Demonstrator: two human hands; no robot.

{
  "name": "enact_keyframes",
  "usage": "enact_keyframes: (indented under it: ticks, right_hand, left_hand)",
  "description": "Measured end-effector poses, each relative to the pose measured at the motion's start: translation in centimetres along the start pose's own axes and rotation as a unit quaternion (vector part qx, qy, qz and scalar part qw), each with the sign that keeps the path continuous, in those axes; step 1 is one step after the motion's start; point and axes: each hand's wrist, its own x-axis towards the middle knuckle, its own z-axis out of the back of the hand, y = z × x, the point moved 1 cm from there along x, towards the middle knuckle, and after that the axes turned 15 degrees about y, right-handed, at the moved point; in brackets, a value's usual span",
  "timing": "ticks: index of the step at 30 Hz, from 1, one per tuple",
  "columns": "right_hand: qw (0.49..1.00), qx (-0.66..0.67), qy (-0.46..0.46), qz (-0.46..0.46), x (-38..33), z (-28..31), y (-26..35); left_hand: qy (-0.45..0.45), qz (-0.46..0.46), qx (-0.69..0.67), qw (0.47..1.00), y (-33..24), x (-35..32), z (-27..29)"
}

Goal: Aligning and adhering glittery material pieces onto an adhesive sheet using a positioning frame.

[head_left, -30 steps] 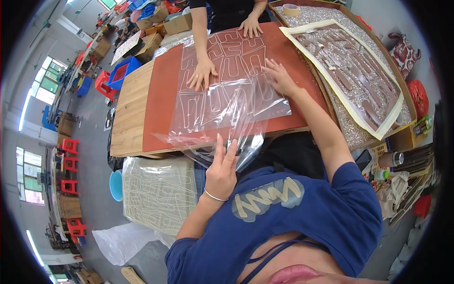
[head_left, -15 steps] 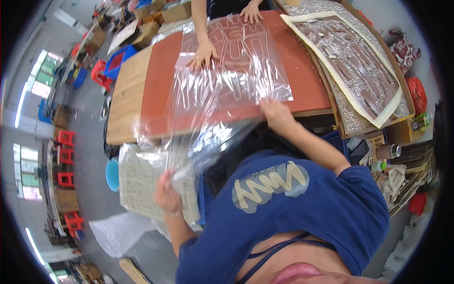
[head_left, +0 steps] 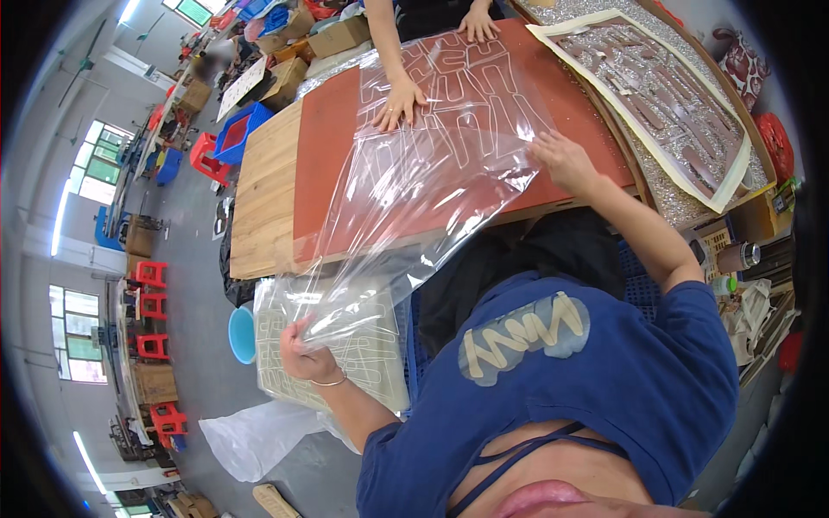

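Note:
My left hand (head_left: pixel 306 352) is closed on the lower left corner of a clear plastic film (head_left: pixel 380 229), held out beyond the table's near edge. My right hand (head_left: pixel 561 161) pinches the film's right edge above the red board (head_left: pixel 324 194). Between my hands the film hangs slanted, with shiny creases. Its far part lies over a transparent sheet with white looped outlines (head_left: pixel 449 86); I cannot tell where one layer ends. Across the table, a co-worker's hand (head_left: pixel 400 102) presses on the sheet, and the other hand (head_left: pixel 477 23) rests flat near its far edge.
Bare wood (head_left: pixel 263 194) borders the red board on the left. A cream-framed panel (head_left: pixel 639 108) lies on glittery material at right. Below my left hand is a pile of outlined sheets (head_left: pixel 276 367), near a light-blue bucket (head_left: pixel 242 335). A flask (head_left: pixel 738 256) stands at right.
My right hand has moved up and to the right with the film's edge. The film between my hands is spread wider and more taut. The whole view has shifted slightly.

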Motion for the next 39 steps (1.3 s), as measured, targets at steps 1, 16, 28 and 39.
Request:
enact_keyframes:
  ticks: [1, 16, 28, 39]
  right_hand:
    - [1.000, -0.002, -0.013, -0.018, -0.6, -0.7, 0.9]
    - [0.955, -0.009, 0.104, 0.276, -0.1, 3.4, 22.1]
    - [0.743, 0.238, 0.112, 0.615, 2.0, 13.0, 40.2]
    - [0.962, -0.028, 0.029, 0.270, 22.6, 20.6, 26.6]
  left_hand:
    - [-0.019, 0.021, 0.005, 1.000, 0.9, -0.2, 0.3]
    - [-0.262, 0.345, -0.011, 0.902, 11.4, -1.7, 5.9]
    - [-0.367, 0.441, 0.161, 0.803, 16.5, -16.1, 21.7]
    - [-0.167, 0.378, -0.053, 0.909, -2.3, -6.3, 25.0]
